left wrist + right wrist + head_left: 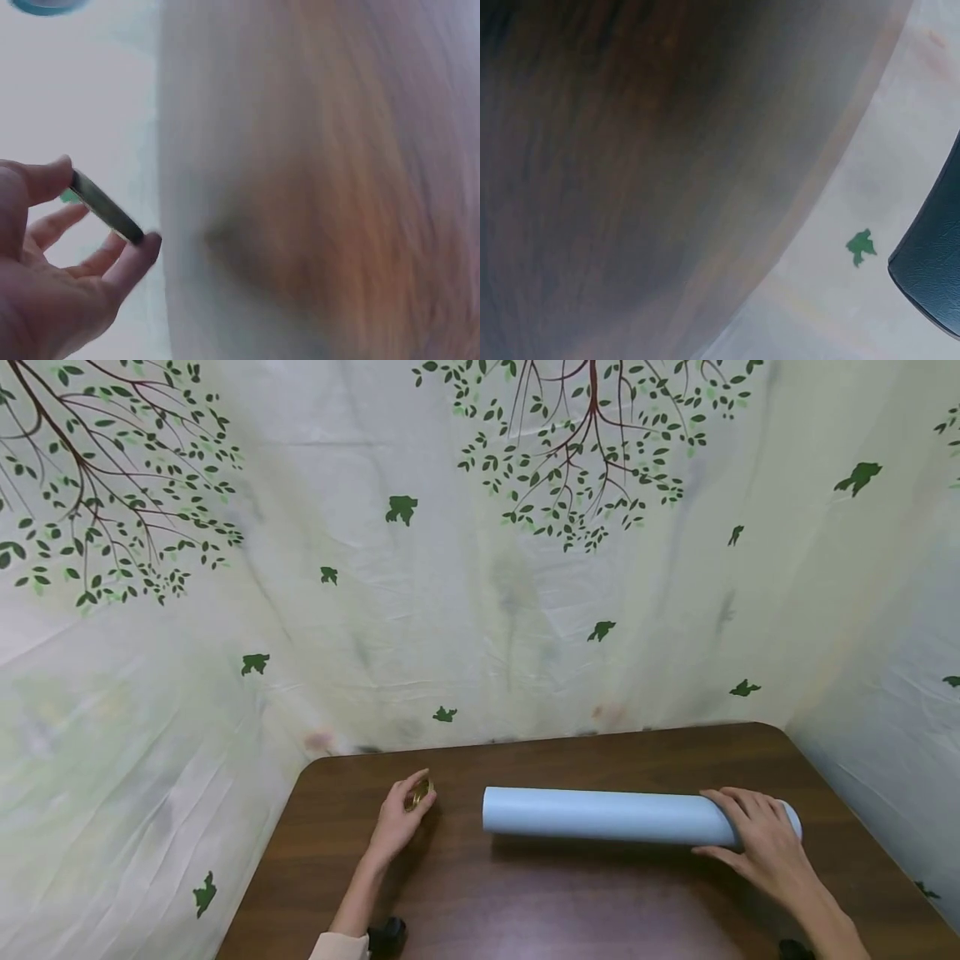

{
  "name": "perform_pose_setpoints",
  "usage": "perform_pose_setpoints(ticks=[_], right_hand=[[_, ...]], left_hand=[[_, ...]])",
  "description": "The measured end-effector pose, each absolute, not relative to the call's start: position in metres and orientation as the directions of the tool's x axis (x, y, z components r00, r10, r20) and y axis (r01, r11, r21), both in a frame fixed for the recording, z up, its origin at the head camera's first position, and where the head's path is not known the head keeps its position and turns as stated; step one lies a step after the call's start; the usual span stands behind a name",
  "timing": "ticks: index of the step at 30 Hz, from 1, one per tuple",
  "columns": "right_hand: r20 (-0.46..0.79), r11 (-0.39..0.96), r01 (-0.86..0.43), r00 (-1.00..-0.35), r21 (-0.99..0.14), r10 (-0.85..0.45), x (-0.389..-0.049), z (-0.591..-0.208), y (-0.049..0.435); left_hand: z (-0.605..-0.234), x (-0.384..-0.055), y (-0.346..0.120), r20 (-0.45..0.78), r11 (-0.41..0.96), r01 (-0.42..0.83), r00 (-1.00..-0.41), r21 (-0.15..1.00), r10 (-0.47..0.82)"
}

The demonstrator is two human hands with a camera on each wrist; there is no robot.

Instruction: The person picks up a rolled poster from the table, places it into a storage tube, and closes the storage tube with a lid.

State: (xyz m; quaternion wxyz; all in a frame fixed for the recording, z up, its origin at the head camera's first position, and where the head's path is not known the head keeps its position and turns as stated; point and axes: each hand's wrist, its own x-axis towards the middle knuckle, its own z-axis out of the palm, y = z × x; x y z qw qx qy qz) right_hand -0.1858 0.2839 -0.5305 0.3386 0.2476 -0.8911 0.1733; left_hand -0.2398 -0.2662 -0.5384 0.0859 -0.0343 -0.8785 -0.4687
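My left hand (pixel 397 817) is over the left part of the table. It pinches a small, thin, gold-coloured roll of tape (pixel 422 794) between thumb and fingertips. In the left wrist view the tape roll (pixel 109 208) is seen edge-on, tilted, with the thumb at its upper end and a finger at its lower end. My right hand (pixel 767 837) grips the right end of a long light-blue roll of sheet material (pixel 600 816), fingers over the top and thumb along the near side. The roll lies level above the table, and its end (pixel 934 262) looks finely textured in the right wrist view.
The brown wooden table (pixel 570 910) has rounded far corners. Behind it and at both sides hangs a pale curtain (pixel 360 635) printed with branches and green leaves. The blue roll casts a shadow on the tabletop.
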Motion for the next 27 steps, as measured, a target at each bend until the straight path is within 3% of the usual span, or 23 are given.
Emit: perform_pose_setpoints(ticks=[5,10,16,27], right_hand=[[0.691,0.813,-0.561,-0.65,-0.154,-0.317,-0.188,-0.53,0.28],[0.689,0.805,-0.571,-0.648,-0.159,-0.324,-0.191,-0.53,0.274],[0.698,0.793,-0.589,-0.634,-0.154,-0.335,-0.194,-0.529,0.268],[0.687,0.791,-0.59,-0.642,-0.16,-0.34,-0.198,-0.529,0.262]], left_hand=[[-0.526,-0.231,-0.265,0.073,0.258,0.077,-0.997,0.963,0.023],[-0.522,-0.222,-0.26,0.018,0.064,0.028,-0.989,0.998,0.146],[-0.52,-0.213,-0.251,0.023,0.059,0.039,-0.97,0.997,0.242],[-0.515,-0.209,-0.239,0.004,0.107,0.036,-0.957,0.994,0.289]])
